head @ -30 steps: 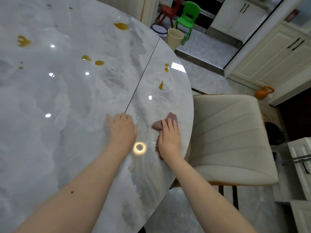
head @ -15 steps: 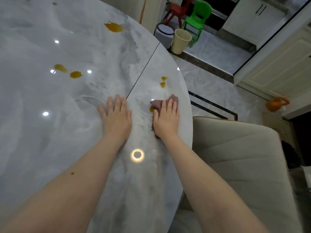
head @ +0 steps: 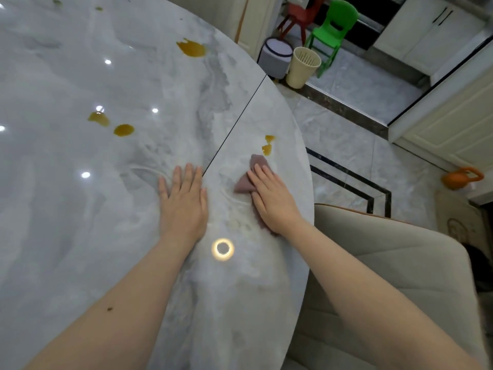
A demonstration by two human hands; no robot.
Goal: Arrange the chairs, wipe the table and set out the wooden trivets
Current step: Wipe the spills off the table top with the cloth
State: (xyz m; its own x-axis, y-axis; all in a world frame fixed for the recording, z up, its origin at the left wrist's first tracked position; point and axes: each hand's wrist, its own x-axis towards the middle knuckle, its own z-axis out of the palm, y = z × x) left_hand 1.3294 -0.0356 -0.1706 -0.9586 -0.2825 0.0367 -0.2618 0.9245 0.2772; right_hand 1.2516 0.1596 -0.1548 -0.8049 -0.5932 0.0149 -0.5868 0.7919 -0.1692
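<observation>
Marble surface point(head: 80, 236) carries both flat, released grips: right hand point(head: 272, 198) presses a mauve cloth point(head: 244, 184), yellow spills point(head: 267, 145) just beyond; left hand point(head: 184, 204) beside.

The big round grey marble table point(head: 106, 182) has yellow-brown spills point(head: 192, 48) on it. A small pink cloth point(head: 249, 180) lies flat near its edge, beside a beige chair point(head: 386, 276).

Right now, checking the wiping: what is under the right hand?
A mauve cloth lies flat under the right hand, its corners showing past the fingers. The marble table beneath it is covered, so any stain there cannot be seen.
</observation>
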